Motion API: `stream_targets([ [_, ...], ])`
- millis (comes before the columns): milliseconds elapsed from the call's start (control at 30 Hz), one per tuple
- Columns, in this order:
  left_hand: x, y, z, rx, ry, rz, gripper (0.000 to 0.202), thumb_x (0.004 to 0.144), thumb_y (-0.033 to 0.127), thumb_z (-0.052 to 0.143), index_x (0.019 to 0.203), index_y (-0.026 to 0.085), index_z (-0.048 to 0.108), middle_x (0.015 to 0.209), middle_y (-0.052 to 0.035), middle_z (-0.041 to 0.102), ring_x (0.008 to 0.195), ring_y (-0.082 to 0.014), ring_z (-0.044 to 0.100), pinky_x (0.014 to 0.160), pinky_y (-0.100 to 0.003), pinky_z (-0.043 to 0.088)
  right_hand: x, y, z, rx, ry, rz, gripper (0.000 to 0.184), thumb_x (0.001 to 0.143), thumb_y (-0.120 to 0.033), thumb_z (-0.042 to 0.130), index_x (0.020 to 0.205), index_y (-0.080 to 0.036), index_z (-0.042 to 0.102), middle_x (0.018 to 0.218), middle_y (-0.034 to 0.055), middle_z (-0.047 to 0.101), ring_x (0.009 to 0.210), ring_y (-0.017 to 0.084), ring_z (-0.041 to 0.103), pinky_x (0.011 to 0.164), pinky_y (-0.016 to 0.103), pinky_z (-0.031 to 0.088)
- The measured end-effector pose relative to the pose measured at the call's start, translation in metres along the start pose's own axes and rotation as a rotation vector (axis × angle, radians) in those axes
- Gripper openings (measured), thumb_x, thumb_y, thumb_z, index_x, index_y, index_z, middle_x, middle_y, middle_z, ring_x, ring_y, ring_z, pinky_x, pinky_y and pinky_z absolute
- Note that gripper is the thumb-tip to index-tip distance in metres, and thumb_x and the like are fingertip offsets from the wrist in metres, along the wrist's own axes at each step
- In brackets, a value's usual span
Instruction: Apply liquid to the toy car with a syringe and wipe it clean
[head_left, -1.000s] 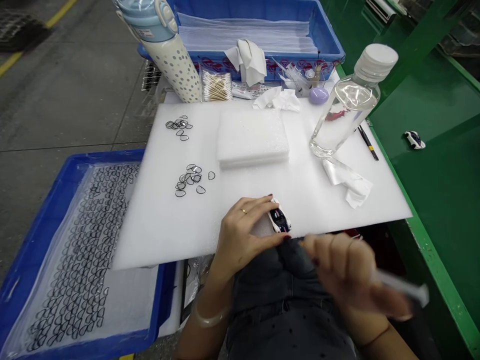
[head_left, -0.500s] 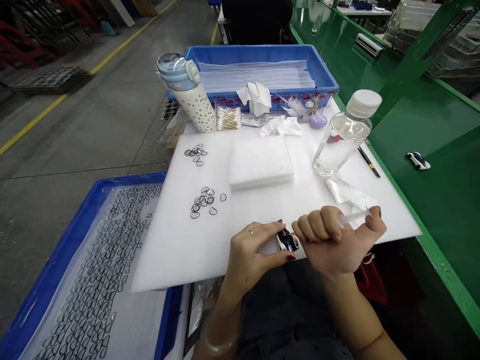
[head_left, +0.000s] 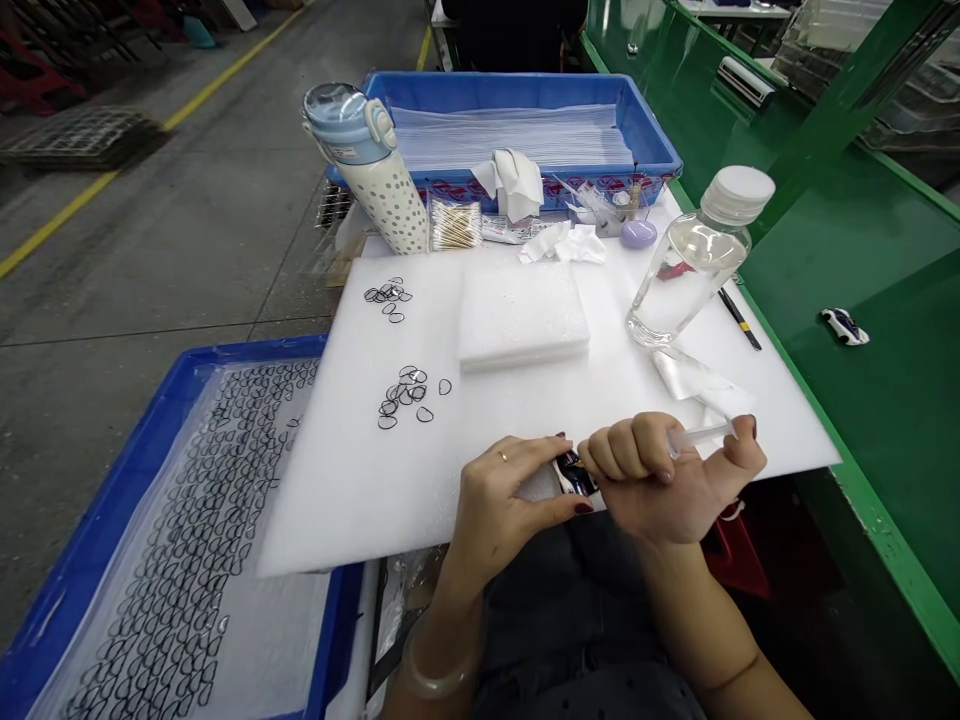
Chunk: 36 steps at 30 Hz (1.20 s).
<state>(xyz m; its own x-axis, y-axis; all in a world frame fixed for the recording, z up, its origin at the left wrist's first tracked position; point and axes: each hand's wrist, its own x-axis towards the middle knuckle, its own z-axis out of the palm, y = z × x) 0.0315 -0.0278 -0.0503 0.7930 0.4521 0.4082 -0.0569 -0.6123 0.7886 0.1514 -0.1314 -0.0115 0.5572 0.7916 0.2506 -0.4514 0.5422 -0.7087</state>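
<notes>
A small black-and-white toy car [head_left: 573,474] is pinched between the thumb and forefinger of my left hand [head_left: 496,505], low over the front edge of the white board. My right hand [head_left: 664,480] is wrapped around a clear plastic syringe [head_left: 701,436], its thumb on the plunger end. The syringe's front end is hidden behind the curled fingers, which are right beside the car and cover part of it. Thin black rings [head_left: 405,394] lie in two loose groups on the board [head_left: 337,500], left of my hands.
A white foam block [head_left: 525,315] is mid-board. A clear bottle [head_left: 686,265], crumpled tissue [head_left: 566,243], tweezers [head_left: 741,318], cotton swabs [head_left: 456,226] and a dotted flask [head_left: 386,200] stand or lie around it. Blue trays [head_left: 649,125] are behind and at lower left; another toy car [head_left: 844,327] is right.
My right hand has shifted slightly left, so its fingers cover more of the car. The orange tip seen beside the car before is now hidden. The camera view has moved slightly.
</notes>
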Motion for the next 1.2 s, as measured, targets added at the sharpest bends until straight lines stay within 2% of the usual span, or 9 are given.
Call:
stream_targets([
  [867, -0.001, 0.000, 0.002, 0.024, 0.000, -0.001, 0.041, 0.077, 0.054, 0.077, 0.105, 0.024, 0.075, 0.100, -0.0068, 0.079, 0.088, -0.0246, 0.074, 0.076, -0.040, 0.061, -0.009, 0.005, 0.015, -0.248, 0.145, -0.206, 0.069, 0.085, -0.081, 0.035, 0.051, -0.022, 0.030, 0.042, -0.0060, 0.019, 0.040, 0.011, 0.024, 0.045, 0.030, 0.023],
  [1000, -0.001, 0.000, 0.001, 0.027, -0.004, -0.004, 0.040, 0.078, 0.053, 0.077, 0.104, 0.023, 0.075, 0.100, -0.0071, 0.079, 0.088, -0.0250, 0.074, 0.077, -0.040, 0.061, -0.017, -0.008, 0.025, -0.351, 0.111, -0.206, 0.066, 0.087, -0.078, 0.038, 0.052, -0.022, 0.035, 0.045, -0.0042, 0.027, 0.043, 0.012, 0.029, 0.046, 0.031, 0.025],
  [1067, -0.002, 0.000, 0.001, 0.029, -0.008, -0.001, 0.040, 0.078, 0.051, 0.078, 0.105, 0.022, 0.074, 0.100, -0.0073, 0.079, 0.088, -0.0251, 0.074, 0.078, -0.040, 0.061, -0.011, -0.024, 0.031, -0.377, 0.143, -0.290, 0.060, 0.090, -0.068, 0.048, 0.054, -0.022, 0.034, 0.048, -0.0043, 0.027, 0.046, 0.012, 0.029, 0.049, 0.031, 0.028],
  [1133, -0.003, -0.001, 0.002, 0.032, -0.014, 0.000, 0.040, 0.077, 0.050, 0.079, 0.106, 0.022, 0.074, 0.102, -0.0072, 0.079, 0.090, -0.0253, 0.074, 0.080, -0.040, 0.061, 0.013, -0.037, 0.032, -0.379, 0.216, -0.450, 0.056, 0.090, -0.055, 0.058, 0.055, -0.022, 0.031, 0.050, -0.0047, 0.024, 0.047, 0.012, 0.029, 0.052, 0.031, 0.031],
  [1167, -0.003, -0.002, 0.002, 0.033, -0.019, 0.000, 0.041, 0.076, 0.049, 0.080, 0.107, 0.023, 0.074, 0.103, -0.0072, 0.079, 0.092, -0.0254, 0.074, 0.081, -0.039, 0.061, 0.031, -0.039, 0.029, -0.383, 0.258, -0.531, 0.055, 0.091, -0.054, 0.058, 0.056, -0.022, 0.030, 0.052, -0.0044, 0.025, 0.049, 0.012, 0.031, 0.054, 0.032, 0.033],
  [1200, -0.004, -0.003, 0.002, 0.036, -0.023, 0.001, 0.041, 0.076, 0.049, 0.080, 0.107, 0.023, 0.074, 0.104, -0.0072, 0.078, 0.093, -0.0254, 0.074, 0.083, -0.039, 0.060, 0.052, -0.036, 0.025, -0.384, 0.248, -0.636, 0.057, 0.092, -0.062, 0.050, 0.055, -0.023, 0.030, 0.053, -0.0037, 0.026, 0.049, 0.013, 0.034, 0.055, 0.032, 0.036],
])
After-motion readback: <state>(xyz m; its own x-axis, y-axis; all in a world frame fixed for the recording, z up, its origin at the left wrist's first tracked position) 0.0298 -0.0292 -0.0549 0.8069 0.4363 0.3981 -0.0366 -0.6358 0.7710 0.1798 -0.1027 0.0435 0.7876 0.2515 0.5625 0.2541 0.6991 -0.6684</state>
